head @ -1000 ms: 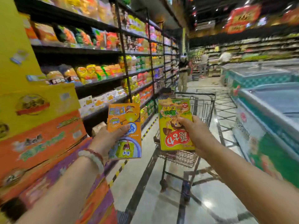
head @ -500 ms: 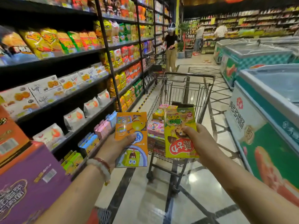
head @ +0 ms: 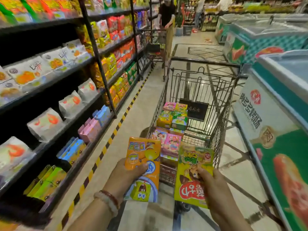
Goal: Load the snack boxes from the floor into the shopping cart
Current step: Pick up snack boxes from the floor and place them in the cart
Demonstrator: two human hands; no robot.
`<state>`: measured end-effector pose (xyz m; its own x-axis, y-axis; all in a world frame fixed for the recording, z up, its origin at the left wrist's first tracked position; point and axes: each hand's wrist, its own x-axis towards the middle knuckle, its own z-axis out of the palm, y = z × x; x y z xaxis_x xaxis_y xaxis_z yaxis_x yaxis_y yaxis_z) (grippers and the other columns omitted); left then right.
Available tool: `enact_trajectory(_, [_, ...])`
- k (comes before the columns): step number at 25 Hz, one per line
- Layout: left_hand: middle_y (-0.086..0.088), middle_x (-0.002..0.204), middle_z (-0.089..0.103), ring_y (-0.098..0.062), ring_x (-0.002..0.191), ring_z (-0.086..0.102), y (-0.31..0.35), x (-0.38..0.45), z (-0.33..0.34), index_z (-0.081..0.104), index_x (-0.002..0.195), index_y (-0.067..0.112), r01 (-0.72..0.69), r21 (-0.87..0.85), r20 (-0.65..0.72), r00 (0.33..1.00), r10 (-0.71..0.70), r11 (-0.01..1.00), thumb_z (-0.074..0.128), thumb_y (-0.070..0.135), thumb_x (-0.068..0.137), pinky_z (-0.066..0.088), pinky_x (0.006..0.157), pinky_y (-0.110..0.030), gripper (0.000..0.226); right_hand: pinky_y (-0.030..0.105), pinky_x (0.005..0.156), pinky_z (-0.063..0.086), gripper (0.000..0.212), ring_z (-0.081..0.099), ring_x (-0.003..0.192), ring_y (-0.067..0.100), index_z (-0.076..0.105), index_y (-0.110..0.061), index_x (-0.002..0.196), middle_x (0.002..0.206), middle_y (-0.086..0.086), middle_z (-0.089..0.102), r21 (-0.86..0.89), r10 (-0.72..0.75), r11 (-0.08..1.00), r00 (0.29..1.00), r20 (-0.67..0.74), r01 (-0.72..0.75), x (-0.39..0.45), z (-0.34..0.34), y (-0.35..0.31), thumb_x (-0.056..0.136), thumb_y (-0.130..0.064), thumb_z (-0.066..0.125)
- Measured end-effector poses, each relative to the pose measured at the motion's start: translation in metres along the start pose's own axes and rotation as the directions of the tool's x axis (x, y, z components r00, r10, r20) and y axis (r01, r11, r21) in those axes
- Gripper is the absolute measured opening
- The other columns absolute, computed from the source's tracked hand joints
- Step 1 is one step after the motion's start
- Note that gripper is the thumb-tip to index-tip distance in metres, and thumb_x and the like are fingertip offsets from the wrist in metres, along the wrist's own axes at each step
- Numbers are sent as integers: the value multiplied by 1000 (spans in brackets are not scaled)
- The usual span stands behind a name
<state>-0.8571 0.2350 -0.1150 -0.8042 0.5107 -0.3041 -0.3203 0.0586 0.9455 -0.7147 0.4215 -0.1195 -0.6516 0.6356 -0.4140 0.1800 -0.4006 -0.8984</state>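
My left hand (head: 124,174) grips an orange snack box (head: 144,157) with a cartoon picture, held upright just before the near end of the shopping cart (head: 221,117). My right hand (head: 210,184) holds a yellow-green snack box (head: 191,185) with a red label, beside the orange one and over the cart's near rim. Inside the wire cart lie several stacked snack boxes (head: 171,124) in pink, green and yellow along its left side. The cart's right half shows bare wire floor.
Shelves (head: 70,90) full of snack packs run along the left, edged by a yellow-black floor stripe. Chest freezers (head: 273,124) line the right side close to the cart. A person with another cart (head: 155,45) stands farther down the aisle.
The view has tipped down and closed in on the cart. Both hands, each with its box, have come nearer the cart's near end; the stacked boxes inside now show plainly.
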Motion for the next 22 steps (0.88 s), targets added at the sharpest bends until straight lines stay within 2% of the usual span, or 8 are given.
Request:
enact_trajectory(3, [-18, 96, 72, -33, 82, 70, -5, 59, 7, 66, 105, 5, 79, 51, 45, 996, -81, 996, 68, 9, 80, 57, 63, -35, 26, 35, 55, 56, 15, 72, 69, 32, 59, -15, 102, 85, 13, 74, 2, 42, 999, 998, -55, -42, 46, 6, -1, 90, -24, 60])
enact_trajectory(7, [-16, 103, 71, -31, 89, 70, -20, 141, 24, 65, 111, 7, 146, 115, 62, 986, -154, 983, 80, 24, 67, 57, 75, -40, 49, 41, 63, 58, 19, 72, 70, 33, 59, -13, 105, 87, 15, 74, -18, 66, 998, 996, -66, -67, 134, 15, -4, 90, -24, 61])
enact_trajectory(10, [-15, 99, 70, -25, 81, 70, -32, 194, 42, 62, 103, 4, 189, 110, -32, 982, -186, 976, 76, 10, 76, 56, 71, -33, 31, 32, 55, 56, 21, 70, 63, 25, 58, -7, 107, 88, 17, 72, -52, 101, 993, 993, -60, -104, 200, 19, -5, 90, -21, 60])
enact_trajectory(11, [-11, 98, 68, -23, 82, 67, -35, 210, 48, 55, 104, 6, 201, 147, -96, 977, -189, 968, 73, 7, 78, 54, 73, -32, 32, 27, 51, 53, 21, 69, 60, 21, 58, -5, 107, 87, 17, 71, -56, 128, 990, 990, -63, -132, 218, 22, -3, 91, -19, 60])
enact_trajectory(13, [1, 98, 60, -18, 85, 61, -41, 238, 56, 35, 111, 14, 208, 224, -183, 969, -168, 952, 72, 12, 78, 49, 77, -30, 50, 20, 45, 48, 18, 66, 53, 14, 57, -5, 105, 81, 13, 68, -52, 172, 983, 983, -64, -176, 248, 27, 2, 92, -16, 58])
enact_trajectory(16, [-1, 99, 61, -16, 87, 63, -54, 273, 61, 29, 107, 25, 264, 306, -236, 952, -196, 915, 76, 32, 73, 52, 79, -32, 58, 26, 51, 51, 21, 68, 60, 20, 56, -6, 107, 84, 13, 69, -59, 242, 967, 967, -84, -247, 281, 27, 18, 92, -19, 58])
enact_trajectory(19, [-2, 97, 59, -15, 82, 60, -58, 304, 65, 36, 108, 15, 304, 386, -232, 946, -227, 871, 67, 15, 82, 50, 72, -29, 41, 32, 59, 54, 21, 69, 70, 27, 57, -8, 110, 92, 15, 71, -75, 277, 955, 954, -119, -287, 303, 28, 30, 93, -20, 57])
enact_trajectory(22, [-11, 127, 54, -27, 113, 53, -68, 327, 73, 40, 130, 12, 269, 615, -180, 963, -200, 741, 58, 18, 86, 43, 95, -36, 48, 38, 66, 54, 22, 69, 73, 30, 56, -7, 111, 97, 18, 70, -96, 316, 940, 941, -123, -329, 319, 34, 43, 92, -20, 57])
